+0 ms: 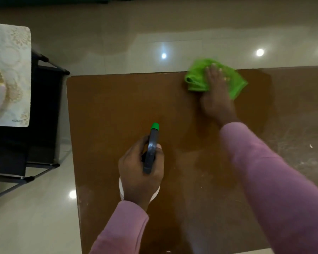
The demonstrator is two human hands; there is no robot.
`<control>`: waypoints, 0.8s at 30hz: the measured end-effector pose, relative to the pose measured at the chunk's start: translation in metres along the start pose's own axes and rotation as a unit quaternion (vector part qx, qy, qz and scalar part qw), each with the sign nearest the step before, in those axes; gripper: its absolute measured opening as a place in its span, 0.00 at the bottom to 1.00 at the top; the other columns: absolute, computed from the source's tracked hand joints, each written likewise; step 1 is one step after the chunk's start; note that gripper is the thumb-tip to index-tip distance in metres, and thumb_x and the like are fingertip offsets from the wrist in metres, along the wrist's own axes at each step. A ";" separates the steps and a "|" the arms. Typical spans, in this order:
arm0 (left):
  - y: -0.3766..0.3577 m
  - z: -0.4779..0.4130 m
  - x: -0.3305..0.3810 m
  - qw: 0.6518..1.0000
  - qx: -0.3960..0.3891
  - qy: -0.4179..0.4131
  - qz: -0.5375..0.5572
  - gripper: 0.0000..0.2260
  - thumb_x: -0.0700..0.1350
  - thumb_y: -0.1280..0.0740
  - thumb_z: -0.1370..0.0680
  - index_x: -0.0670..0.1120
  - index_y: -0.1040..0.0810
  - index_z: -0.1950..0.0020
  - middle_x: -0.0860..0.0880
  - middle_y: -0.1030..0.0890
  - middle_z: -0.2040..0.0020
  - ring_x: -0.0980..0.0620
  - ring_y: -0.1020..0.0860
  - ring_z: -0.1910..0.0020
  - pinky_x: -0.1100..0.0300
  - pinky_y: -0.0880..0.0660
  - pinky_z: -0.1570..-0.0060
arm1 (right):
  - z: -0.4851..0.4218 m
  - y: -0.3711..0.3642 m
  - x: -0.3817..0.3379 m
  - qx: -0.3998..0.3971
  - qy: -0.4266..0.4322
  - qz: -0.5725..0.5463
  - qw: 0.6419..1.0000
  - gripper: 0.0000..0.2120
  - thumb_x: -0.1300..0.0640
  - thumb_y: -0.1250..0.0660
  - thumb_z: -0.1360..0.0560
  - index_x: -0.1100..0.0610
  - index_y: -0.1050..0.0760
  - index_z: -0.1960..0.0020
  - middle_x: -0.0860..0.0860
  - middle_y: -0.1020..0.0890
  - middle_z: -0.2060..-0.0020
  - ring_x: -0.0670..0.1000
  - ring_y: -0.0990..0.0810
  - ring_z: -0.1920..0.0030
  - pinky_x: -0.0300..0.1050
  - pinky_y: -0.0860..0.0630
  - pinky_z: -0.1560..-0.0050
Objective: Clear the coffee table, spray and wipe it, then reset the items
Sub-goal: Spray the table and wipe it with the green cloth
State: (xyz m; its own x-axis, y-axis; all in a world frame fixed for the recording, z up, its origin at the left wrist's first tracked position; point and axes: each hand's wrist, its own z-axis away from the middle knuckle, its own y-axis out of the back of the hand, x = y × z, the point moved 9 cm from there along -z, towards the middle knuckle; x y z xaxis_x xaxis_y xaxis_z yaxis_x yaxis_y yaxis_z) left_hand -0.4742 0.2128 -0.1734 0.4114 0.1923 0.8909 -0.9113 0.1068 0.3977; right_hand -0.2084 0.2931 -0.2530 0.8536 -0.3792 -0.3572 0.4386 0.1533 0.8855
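Near us, left hand [140,173] grips the spray bottle [151,154] upright over the coffee table [117,110], nozzle forward, ready to re-spray. Farther, right hand [216,88] presses flat on the green cloth [196,77] at the far edge, wiping.

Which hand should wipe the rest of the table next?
Right, probably. The right hand lies flat on the green cloth on the table, while the left hand is busy gripping the spray bottle.
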 end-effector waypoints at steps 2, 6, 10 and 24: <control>0.001 0.000 0.003 1.000 0.002 -0.013 -0.001 0.10 0.51 0.35 0.24 0.47 0.19 0.51 0.53 0.22 0.68 0.51 0.24 0.72 0.61 0.27 0.76 | 0.004 0.031 0.064 0.014 -0.098 0.001 0.995 0.39 0.58 0.51 0.35 0.64 0.49 0.23 0.61 0.50 0.23 0.64 0.54 0.24 0.56 0.56 0.24; -0.002 0.002 0.005 1.000 0.001 -0.015 -0.011 0.13 0.53 0.35 0.24 0.45 0.19 0.51 0.58 0.23 0.68 0.54 0.24 0.72 0.70 0.31 0.74 | -0.001 0.036 0.083 0.007 -0.191 -0.013 0.982 0.38 0.58 0.49 0.33 0.64 0.51 0.23 0.61 0.52 0.23 0.67 0.55 0.25 0.59 0.55 0.27; -0.007 0.003 0.006 0.999 -0.016 -0.022 -0.024 0.11 0.52 0.35 0.24 0.47 0.19 0.51 0.58 0.25 0.68 0.54 0.25 0.72 0.70 0.32 0.74 | 0.011 -0.015 -0.014 -0.006 -0.105 -0.002 0.994 0.36 0.60 0.45 0.29 0.62 0.52 0.23 0.58 0.54 0.23 0.65 0.57 0.24 0.58 0.58 0.26; -0.008 0.008 0.007 0.998 -0.038 -0.027 -0.029 0.09 0.48 0.34 0.24 0.43 0.19 0.51 0.53 0.22 0.67 0.52 0.24 0.70 0.65 0.29 0.71 | 0.087 0.021 0.114 0.035 -0.202 -0.062 0.977 0.38 0.61 0.50 0.34 0.64 0.49 0.23 0.61 0.51 0.23 0.66 0.56 0.24 0.59 0.57 0.26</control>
State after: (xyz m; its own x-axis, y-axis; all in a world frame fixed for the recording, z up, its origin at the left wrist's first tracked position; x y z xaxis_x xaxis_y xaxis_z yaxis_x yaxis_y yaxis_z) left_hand -0.4644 0.2053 -0.1682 0.4606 0.1311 0.8779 -0.8808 0.1898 0.4337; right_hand -0.1266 0.1741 -0.2493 0.6081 -0.7221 -0.3298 0.4999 0.0256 0.8657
